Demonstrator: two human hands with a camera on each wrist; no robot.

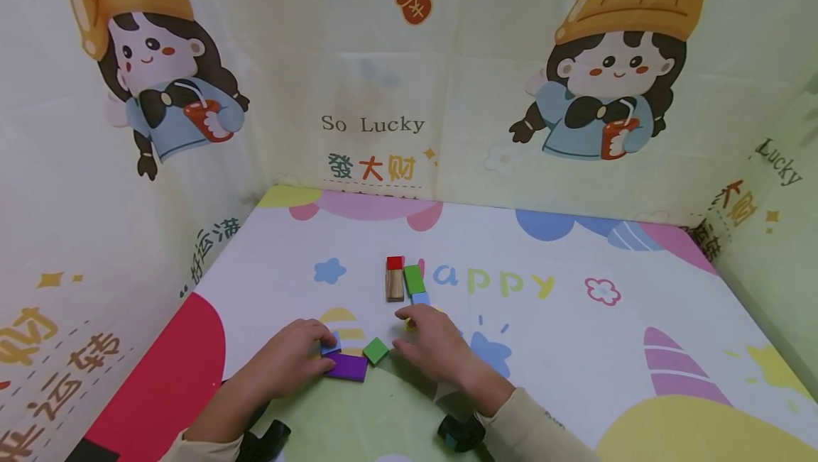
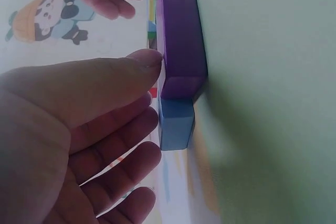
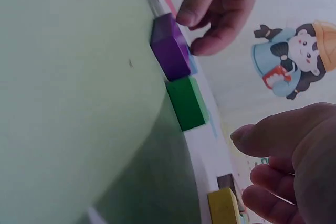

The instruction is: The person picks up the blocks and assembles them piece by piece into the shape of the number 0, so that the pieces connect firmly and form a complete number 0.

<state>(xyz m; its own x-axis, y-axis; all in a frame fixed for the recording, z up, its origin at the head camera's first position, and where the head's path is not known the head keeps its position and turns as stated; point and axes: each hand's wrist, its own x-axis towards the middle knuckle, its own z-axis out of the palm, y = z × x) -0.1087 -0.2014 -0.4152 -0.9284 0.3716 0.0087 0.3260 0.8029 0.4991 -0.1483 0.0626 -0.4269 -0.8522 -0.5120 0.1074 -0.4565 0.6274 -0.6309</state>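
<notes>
My left hand (image 1: 294, 352) rests its thumb by the top of a purple block (image 1: 348, 368), its fingertips at a small blue block (image 1: 331, 343) just behind. The left wrist view shows the purple block (image 2: 182, 35) against the blue block (image 2: 176, 124), fingers loosely extended. A green cube (image 1: 375, 351) sits turned at the purple block's right end. My right hand (image 1: 437, 345) hovers right of that cube with thumb and fingers apart. A yellow block (image 3: 223, 205) lies near its fingertips, partly hidden by the hand in the head view.
Behind the hands, a red cube (image 1: 395, 262) adjoins a wood-brown block (image 1: 395, 285). To their right, a green block (image 1: 414, 279) adjoins a light blue block (image 1: 420, 298). A printed cloth covers the table, and a printed curtain (image 1: 473, 93) hangs behind and at both sides.
</notes>
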